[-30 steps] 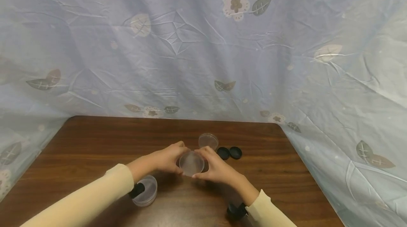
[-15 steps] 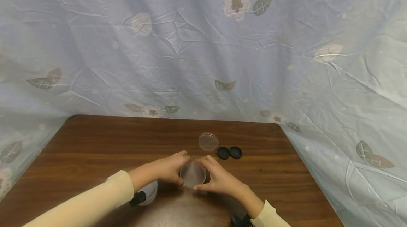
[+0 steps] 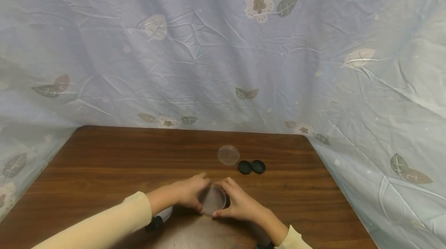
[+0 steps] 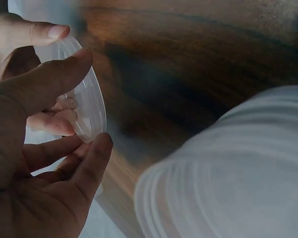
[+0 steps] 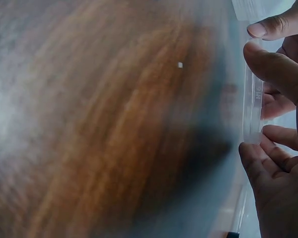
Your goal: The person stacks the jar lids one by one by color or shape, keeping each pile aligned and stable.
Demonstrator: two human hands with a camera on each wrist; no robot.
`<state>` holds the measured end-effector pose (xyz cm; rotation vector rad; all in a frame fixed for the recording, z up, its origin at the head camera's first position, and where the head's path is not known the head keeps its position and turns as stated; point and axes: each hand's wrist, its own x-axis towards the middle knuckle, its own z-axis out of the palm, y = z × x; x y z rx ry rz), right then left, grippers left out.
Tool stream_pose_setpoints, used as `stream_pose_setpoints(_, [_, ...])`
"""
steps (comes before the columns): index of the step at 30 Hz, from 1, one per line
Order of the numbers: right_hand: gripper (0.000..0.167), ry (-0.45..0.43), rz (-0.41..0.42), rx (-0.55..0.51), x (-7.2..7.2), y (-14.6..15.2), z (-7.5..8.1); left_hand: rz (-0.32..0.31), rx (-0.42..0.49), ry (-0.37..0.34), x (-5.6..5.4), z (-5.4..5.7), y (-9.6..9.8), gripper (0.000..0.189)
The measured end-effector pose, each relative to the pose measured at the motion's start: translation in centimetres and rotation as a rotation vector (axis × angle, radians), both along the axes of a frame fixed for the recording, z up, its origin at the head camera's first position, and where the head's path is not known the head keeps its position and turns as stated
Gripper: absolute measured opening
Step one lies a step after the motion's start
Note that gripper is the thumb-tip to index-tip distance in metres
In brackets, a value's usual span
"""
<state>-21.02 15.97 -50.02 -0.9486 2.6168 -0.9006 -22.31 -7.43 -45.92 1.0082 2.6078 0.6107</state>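
Tabletop: I'm looking down at a dark brown wood-grain tabletop (image 3: 115, 160) with rounded far corners; a glossy patch of light is lying near the bottom edge of my head view.
Curtain: a creased, pale blue-grey curtain (image 3: 195, 51) is hanging behind the table and along both sides, showing flowers and leaves.
Clear dish: the shallow clear dish (image 3: 211, 199) is sitting between the two hands, over the near middle of the table; I can't tell how high.
Left hand: the left hand (image 3: 189, 192) is pinching the dish's rim between thumb and fingers.
Right hand: the right hand (image 3: 241, 203) is gripping the opposite side the same way.
Far side: a clear round piece (image 3: 228, 155) is lying beyond the hands, with two black discs (image 3: 251, 167) resting just beside it.
Half hidden: the left sleeve (image 3: 101, 218) and a black wrist mount (image 3: 154, 224) are covering most of a clear container (image 3: 166, 213). The right sleeve (image 3: 294, 241) is running out of frame.
Hard to see: my right wrist view is mostly showing blurred brown.
Writing: faint marks are showing on the dish's rim in that view, too small for me to read.
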Motion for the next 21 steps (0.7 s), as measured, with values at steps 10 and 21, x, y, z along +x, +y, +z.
stream_pose_setpoints(10, [0.082, -0.018, -0.005, 0.001, 0.02, -0.22, -0.37, 0.020, -0.037, -0.008, -0.01, -0.45, 0.12, 0.070])
stream_pose_setpoints(21, [0.082, 0.011, -0.004, 0.025, 0.10, -0.43, -0.54, 0.044, -0.084, -0.003, 0.11, -0.86, 0.56, 0.074])
